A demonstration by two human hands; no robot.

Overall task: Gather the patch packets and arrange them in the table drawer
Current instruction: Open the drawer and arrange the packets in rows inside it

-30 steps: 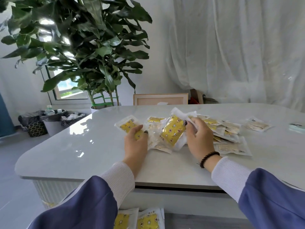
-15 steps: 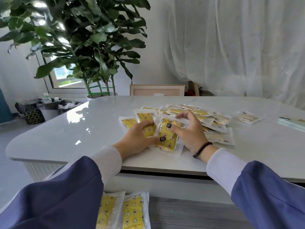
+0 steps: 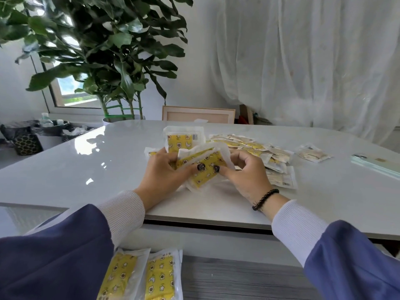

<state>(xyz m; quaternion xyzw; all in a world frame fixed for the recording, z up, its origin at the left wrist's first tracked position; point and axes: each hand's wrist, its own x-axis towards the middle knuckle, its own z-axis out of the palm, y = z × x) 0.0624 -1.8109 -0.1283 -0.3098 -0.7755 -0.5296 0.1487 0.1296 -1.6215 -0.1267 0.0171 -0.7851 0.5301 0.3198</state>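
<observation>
Both hands grip one bundle of yellow patch packets (image 3: 204, 167) just above the white surface (image 3: 108, 169): left hand (image 3: 164, 176) and right hand (image 3: 244, 172), thumbs pressed on top. Loose packets (image 3: 266, 154) lie behind. Two packets (image 3: 140, 276) lie in the drawer (image 3: 238, 280) below.

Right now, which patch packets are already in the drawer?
The two yellow-printed packets lying side by side in the open drawer under the table edge. The others are on the tabletop or in the hands.
</observation>
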